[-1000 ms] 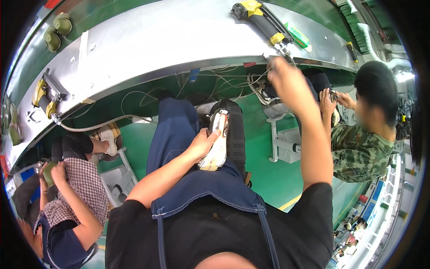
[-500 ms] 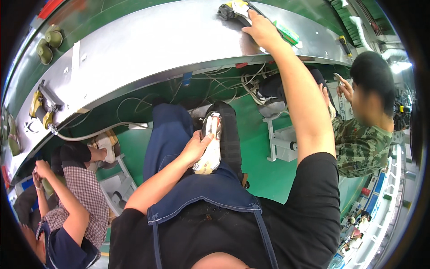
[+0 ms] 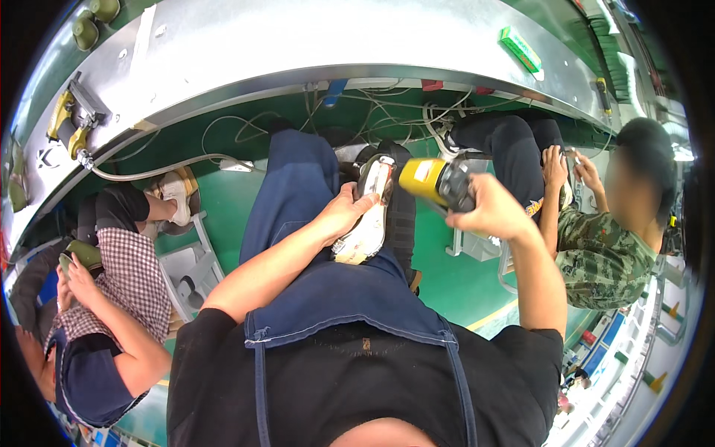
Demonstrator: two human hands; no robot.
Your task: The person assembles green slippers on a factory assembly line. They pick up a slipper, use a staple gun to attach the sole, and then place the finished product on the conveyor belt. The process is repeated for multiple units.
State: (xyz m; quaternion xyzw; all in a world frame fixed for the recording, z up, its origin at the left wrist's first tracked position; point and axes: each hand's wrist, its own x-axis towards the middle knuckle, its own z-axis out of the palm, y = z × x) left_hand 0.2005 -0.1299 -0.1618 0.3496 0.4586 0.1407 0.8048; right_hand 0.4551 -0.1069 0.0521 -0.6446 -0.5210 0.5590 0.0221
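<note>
while the left hand [image 3: 344, 212] steadies it, the pale shoe [image 3: 363, 232] lies lengthwise on the lap [image 3: 292, 182], its narrower end toward the bench [image 3: 290, 39]. the left thumb rests on its upper face and the palm sits along its left side; the other fingers are mostly hidden, though the hold looks firm. what has just changed is at the right hand [image 3: 485, 214]: half a second ago it was reaching over the bench, and now it has the yellow-and-black tool [image 3: 434, 181] away from there, so shoe and tool are both in hand at once. the right fingers are curled around the dark grip, partly blurred. the tool's yellow end is just beside the shoe's far right edge; whether they touch, i cannot tell. farther out, a green box [image 3: 520, 49] lies on the bench, and a second yellow tool [image 3: 68, 123] rests at its left end, above a hose [image 3: 167, 175]. a co-worker at the left holds a green shoe form [image 3: 83, 255].
</note>
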